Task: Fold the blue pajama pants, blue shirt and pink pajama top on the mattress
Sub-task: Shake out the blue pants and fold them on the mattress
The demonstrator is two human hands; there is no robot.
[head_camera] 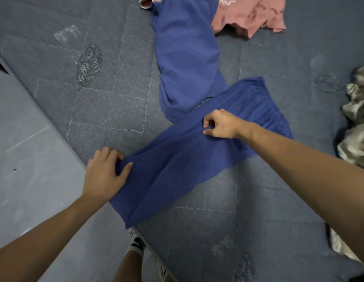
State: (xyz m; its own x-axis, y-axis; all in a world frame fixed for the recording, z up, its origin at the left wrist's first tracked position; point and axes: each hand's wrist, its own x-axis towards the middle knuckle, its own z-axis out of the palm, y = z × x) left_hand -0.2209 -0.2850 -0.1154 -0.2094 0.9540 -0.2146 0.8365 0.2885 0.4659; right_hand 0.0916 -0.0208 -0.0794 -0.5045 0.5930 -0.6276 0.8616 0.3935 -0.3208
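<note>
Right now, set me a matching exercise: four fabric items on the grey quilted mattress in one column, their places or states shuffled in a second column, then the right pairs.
Items:
1. blue pajama pants
2. blue shirt
3. pink pajama top
4. shiny beige satin cloth

Places or states:
A. crumpled at the far edge, partly under another garment
B. bunched at the right edge
C. gripped by left hand and right hand
D. spread lengthwise, untouched, mid-mattress

Pairs: 1-C, 2-D, 3-A, 4-B
</note>
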